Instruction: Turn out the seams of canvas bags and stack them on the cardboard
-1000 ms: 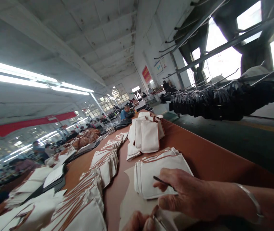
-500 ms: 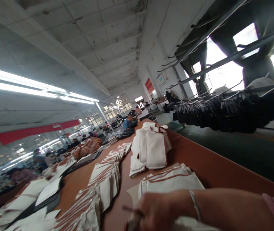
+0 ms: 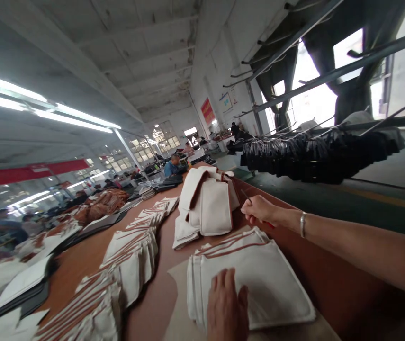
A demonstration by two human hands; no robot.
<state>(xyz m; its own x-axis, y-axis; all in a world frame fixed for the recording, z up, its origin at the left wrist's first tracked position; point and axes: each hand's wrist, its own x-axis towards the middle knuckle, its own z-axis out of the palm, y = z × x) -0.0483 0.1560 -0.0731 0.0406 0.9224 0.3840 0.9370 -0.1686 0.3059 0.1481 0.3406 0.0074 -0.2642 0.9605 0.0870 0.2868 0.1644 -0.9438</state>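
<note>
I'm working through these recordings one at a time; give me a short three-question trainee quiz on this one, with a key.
1. What is under the left hand?
A) a metal rack
B) a stack of off-white pieces
C) a red banner

2. True or false: the right hand is lying flat on that same stack.

3. Fill in the blank: on the right wrist there is a ____.

Key:
1. B
2. False; it is off to the side, holding a thin dark tool.
3. bracelet

pale panels (image 3: 273,279): many — overlap hides the count | dark stick (image 3: 245,194): 1 | bracelet (image 3: 302,224): 1
</note>
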